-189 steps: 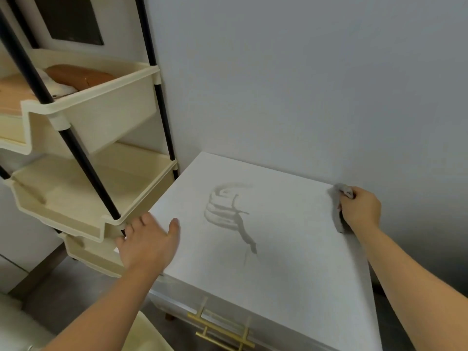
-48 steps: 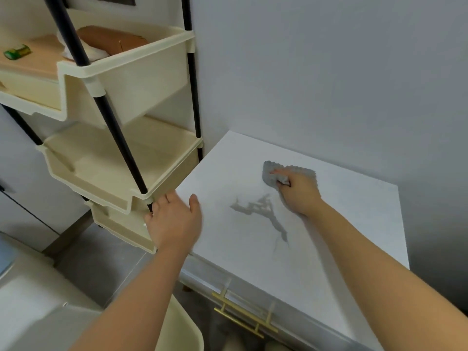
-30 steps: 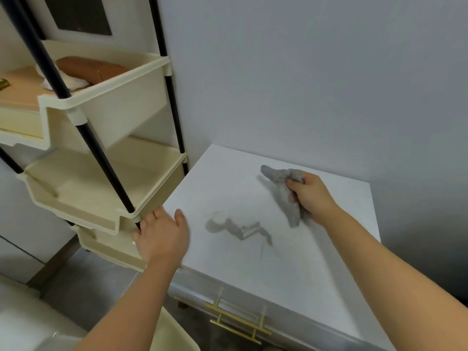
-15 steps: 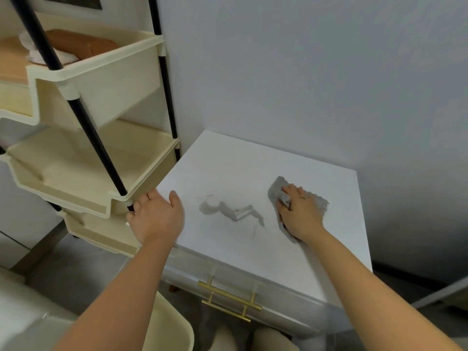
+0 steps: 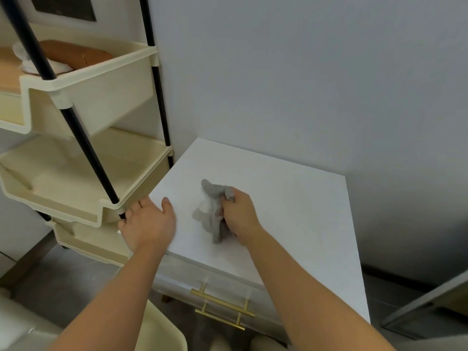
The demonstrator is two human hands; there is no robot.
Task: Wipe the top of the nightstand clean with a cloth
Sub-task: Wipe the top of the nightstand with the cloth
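Observation:
The white nightstand top (image 5: 298, 206) fills the middle of the view, pushed against a grey wall. My right hand (image 5: 238, 215) grips a bunched grey cloth (image 5: 214, 211) and presses it on the left middle of the top. A faint grey patch shows just left of the cloth, partly under it. My left hand (image 5: 148, 225) lies flat with fingers spread on the nightstand's left front corner, holding nothing.
A cream tiered rack (image 5: 83, 173) with black poles (image 5: 83, 138) stands close against the nightstand's left side; a brown item (image 5: 76, 55) lies in its top tray. Gold drawer handles (image 5: 222, 310) sit on the front. A cream bin rim (image 5: 162, 325) is below my left arm.
My right hand slid the cloth leftward over the grey smear, which is now mostly covered or gone. The cloth went from flattened to bunched. My left hand stayed on the corner.

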